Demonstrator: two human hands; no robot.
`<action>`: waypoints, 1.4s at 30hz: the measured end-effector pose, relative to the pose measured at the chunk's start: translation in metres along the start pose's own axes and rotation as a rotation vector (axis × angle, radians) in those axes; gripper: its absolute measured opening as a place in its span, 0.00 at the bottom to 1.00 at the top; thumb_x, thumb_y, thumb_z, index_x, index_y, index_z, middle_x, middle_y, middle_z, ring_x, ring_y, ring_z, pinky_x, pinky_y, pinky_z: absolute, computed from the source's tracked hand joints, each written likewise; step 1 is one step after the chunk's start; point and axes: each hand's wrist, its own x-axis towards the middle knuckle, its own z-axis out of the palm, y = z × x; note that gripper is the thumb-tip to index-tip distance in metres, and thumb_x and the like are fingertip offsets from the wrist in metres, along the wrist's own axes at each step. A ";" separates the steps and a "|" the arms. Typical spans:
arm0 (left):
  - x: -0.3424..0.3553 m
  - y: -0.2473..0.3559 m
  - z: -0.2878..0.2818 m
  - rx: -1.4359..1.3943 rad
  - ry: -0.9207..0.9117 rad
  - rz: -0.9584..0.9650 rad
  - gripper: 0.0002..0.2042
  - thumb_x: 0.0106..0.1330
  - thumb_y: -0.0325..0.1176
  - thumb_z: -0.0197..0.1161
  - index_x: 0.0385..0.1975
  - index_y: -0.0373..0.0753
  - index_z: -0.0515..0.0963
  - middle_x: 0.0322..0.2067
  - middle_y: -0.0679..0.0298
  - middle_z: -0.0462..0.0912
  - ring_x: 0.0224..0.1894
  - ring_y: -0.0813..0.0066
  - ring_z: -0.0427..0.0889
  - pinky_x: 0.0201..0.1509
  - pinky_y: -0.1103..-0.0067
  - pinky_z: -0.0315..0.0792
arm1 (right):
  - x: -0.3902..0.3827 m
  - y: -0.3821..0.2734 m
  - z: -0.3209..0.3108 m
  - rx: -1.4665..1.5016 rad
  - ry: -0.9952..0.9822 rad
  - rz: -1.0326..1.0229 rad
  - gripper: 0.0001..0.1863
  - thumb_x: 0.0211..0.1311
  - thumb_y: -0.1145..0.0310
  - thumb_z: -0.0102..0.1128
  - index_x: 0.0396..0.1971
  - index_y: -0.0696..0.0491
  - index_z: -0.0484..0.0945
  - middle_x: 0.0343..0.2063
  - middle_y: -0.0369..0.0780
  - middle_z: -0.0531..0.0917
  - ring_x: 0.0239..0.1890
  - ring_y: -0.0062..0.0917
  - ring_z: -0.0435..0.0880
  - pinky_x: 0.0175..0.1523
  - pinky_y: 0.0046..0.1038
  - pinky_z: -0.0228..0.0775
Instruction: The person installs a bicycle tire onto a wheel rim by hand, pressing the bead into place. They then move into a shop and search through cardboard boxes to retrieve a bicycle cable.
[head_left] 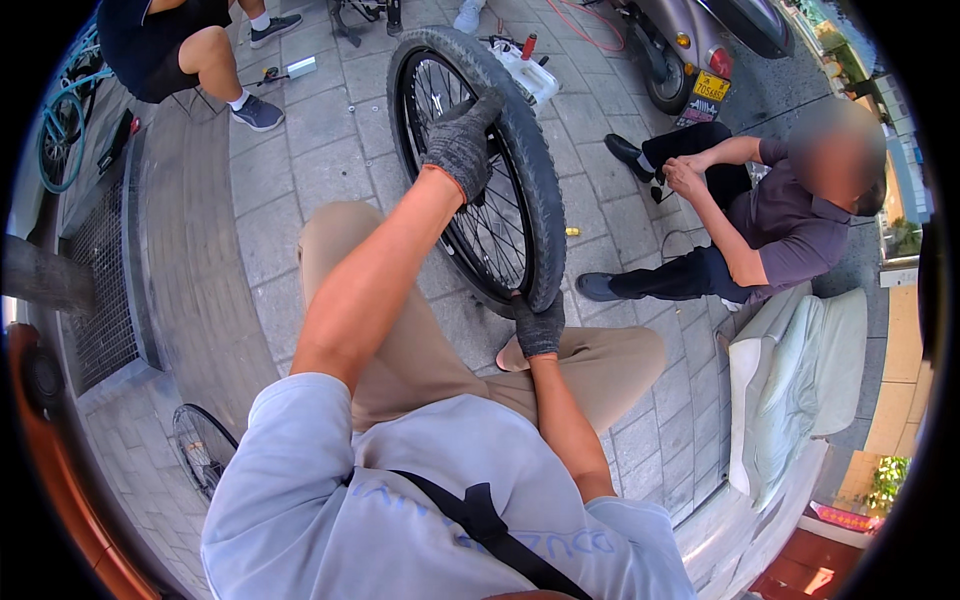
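A bicycle wheel with a black rim, spokes and a knobby tyre stands tilted between my legs, at the top centre of the head view. My left hand, in a grey knit glove with an orange cuff, grips the wheel at its upper part, fingers wrapped at the tyre and rim. My right hand, in a matching glove, holds the bottom of the wheel at the tyre. A white plastic container with a red-handled item lies just behind the wheel, and a small brass-coloured piece rests on the paving beside it.
A seated person is at right, beside a pale cushioned seat. Another seated person is at upper left. Around me are a parked scooter, a teal bicycle, a metal grate and another wheel.
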 end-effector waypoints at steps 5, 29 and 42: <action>0.003 -0.005 -0.010 -0.033 0.031 0.007 0.17 0.70 0.43 0.67 0.49 0.37 0.83 0.42 0.63 0.84 0.42 0.71 0.81 0.47 0.71 0.77 | 0.012 -0.078 -0.024 0.192 -0.080 -0.169 0.41 0.50 0.53 0.79 0.59 0.61 0.72 0.49 0.53 0.84 0.50 0.41 0.85 0.57 0.40 0.76; 0.009 -0.029 -0.037 0.073 0.081 -0.054 0.13 0.78 0.38 0.52 0.51 0.40 0.81 0.47 0.61 0.85 0.50 0.69 0.81 0.55 0.69 0.75 | 0.147 -0.260 -0.019 -0.127 -0.498 -0.271 0.38 0.50 0.57 0.76 0.58 0.64 0.77 0.46 0.52 0.87 0.45 0.36 0.87 0.51 0.36 0.79; 0.004 -0.023 -0.034 0.039 -0.067 -0.115 0.14 0.78 0.39 0.51 0.56 0.43 0.78 0.55 0.63 0.83 0.56 0.71 0.80 0.58 0.69 0.76 | 0.149 -0.282 -0.015 -0.235 -0.525 -0.295 0.30 0.53 0.59 0.72 0.52 0.64 0.78 0.42 0.52 0.87 0.44 0.39 0.87 0.50 0.39 0.78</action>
